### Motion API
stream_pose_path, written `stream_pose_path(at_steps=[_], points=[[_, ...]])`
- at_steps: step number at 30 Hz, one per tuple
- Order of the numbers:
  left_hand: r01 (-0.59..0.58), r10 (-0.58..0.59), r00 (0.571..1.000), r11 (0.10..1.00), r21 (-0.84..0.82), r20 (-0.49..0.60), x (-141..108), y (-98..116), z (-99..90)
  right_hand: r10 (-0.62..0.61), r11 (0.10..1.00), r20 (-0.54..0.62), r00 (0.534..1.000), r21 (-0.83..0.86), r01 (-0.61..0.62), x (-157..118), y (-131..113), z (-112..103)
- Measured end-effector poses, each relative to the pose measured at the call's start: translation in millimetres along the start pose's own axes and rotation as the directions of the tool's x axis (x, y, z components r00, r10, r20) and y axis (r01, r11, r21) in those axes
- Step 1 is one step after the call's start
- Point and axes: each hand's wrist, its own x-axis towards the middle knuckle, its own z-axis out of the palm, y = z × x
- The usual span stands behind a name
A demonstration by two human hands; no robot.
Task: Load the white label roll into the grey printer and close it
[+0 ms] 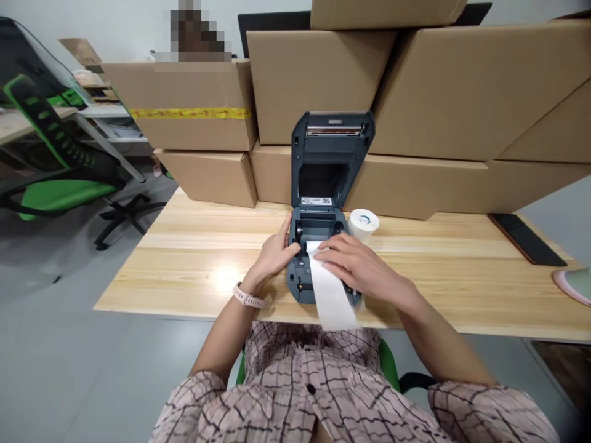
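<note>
A dark grey label printer (300, 280) stands on the wooden table, its lid (330, 151) tipped up and back. My left hand (276, 249) holds the printer's left side, thumb over the inner edge and fingers along the outside. My right hand (357, 261) is over the printer's right half, its fingers closed on a white paper strip (330, 295). The strip runs from inside the printer toward me, past the table's front edge. Part of it is hidden under my right fingers. Just behind my right hand, a white paper roll (362, 226) stands beside the printer.
Stacked cardboard boxes (318, 80) line the back of the wooden table (184, 258). A dark flat object (526, 239) lies at the right, near a rounded pale item (575, 286) with a pink rim. A green and black chair (64, 160) is on the floor at left. Another person is behind the boxes.
</note>
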Motion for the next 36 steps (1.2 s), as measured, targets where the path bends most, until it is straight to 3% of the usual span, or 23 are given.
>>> stream_pose_path(at_steps=[7,20,23,26,28,30,31,33,36], points=[[-0.013,0.012,1.000,0.999,-0.037,-0.025,-2,-1,1.0,-0.011,0.999,-0.174,0.985,-0.043,0.003,-36,-33,16],[-0.024,0.022,1.000,0.993,-0.115,-0.021,-3,2,0.2,0.026,1.000,-0.188,0.982,-0.001,-0.027,-43,-47,18],[-0.024,0.022,1.000,0.995,-0.094,-0.019,-2,1,-1.6,0.020,0.993,-0.140,0.990,0.118,-0.003,-45,-56,11],[0.010,-0.009,0.999,1.000,0.020,-0.051,-4,4,-3.4,-0.063,0.915,-0.103,0.993,0.390,0.099,-44,-56,-8],[0.001,0.017,0.987,0.994,0.109,-0.162,-12,9,-1.0,0.012,0.881,-0.213,0.977,0.464,0.090,-37,-42,-24],[-0.071,0.104,0.960,0.989,0.132,-0.260,-28,16,6.3,0.194,0.913,-0.407,0.892,0.407,-0.013,-23,-13,-41],[-0.122,0.147,0.951,0.987,0.108,-0.271,-38,19,11.7,0.279,0.926,-0.516,0.810,0.367,-0.085,-13,7,-49],[-0.164,0.157,0.959,0.986,-0.011,-0.235,-60,24,24.8,0.326,0.934,-0.606,0.725,0.327,-0.147,16,50,-65],[-0.077,0.041,0.983,0.977,-0.199,-0.177,-91,28,42.9,0.372,0.914,-0.611,0.699,0.373,-0.160,73,103,-87]])
